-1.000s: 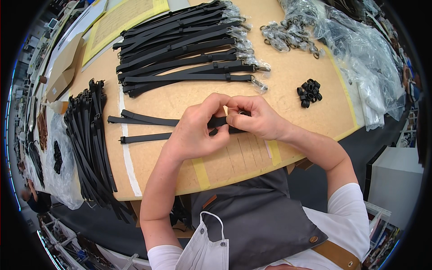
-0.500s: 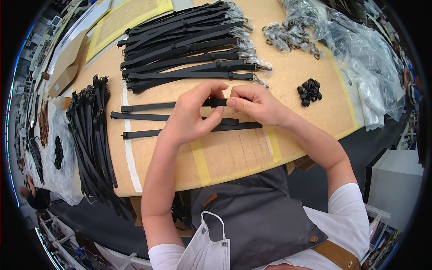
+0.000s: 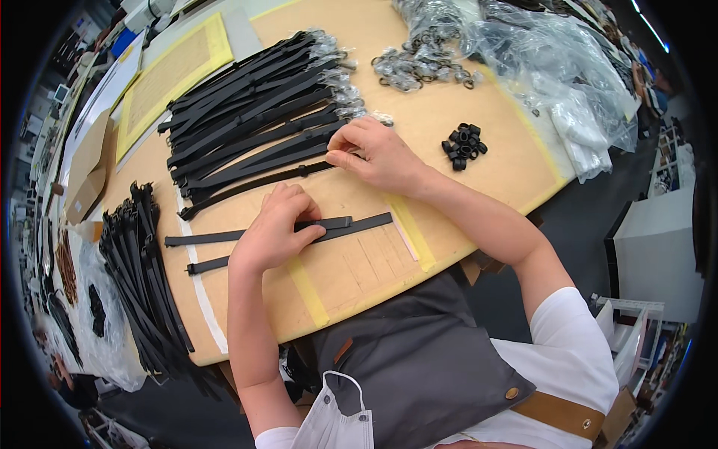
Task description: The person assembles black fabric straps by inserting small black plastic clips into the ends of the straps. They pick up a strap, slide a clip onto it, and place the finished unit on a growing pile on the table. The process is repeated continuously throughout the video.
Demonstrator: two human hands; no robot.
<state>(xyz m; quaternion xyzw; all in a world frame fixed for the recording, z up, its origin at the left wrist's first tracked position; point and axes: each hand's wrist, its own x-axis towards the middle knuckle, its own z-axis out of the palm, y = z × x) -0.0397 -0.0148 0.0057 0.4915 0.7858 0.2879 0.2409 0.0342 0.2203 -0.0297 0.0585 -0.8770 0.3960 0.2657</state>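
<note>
A black strap with a small keeper loop lies along the near edge of a strap pile. My right hand is closed on its right end, thumb and fingers pinched together. Nearer to me, my left hand has thumb and fingers round a second black strap, whose folded end shows to the right of the thumb. Below it a third black strap lies flat, partly hidden by the left hand. Clear-wrapped metal hardware sits at the pile's right ends.
Black keeper loops are heaped at the right of the table. Behind them lie wrapped metal clasps and clear plastic bags. A bundle of black straps hangs over the left front edge. A brown cardboard piece stands beyond it.
The upper strap, held between both hands before, now lies against the pile, its end in my right hand. My left hand has moved down to the second strap. The view has turned slightly.
</note>
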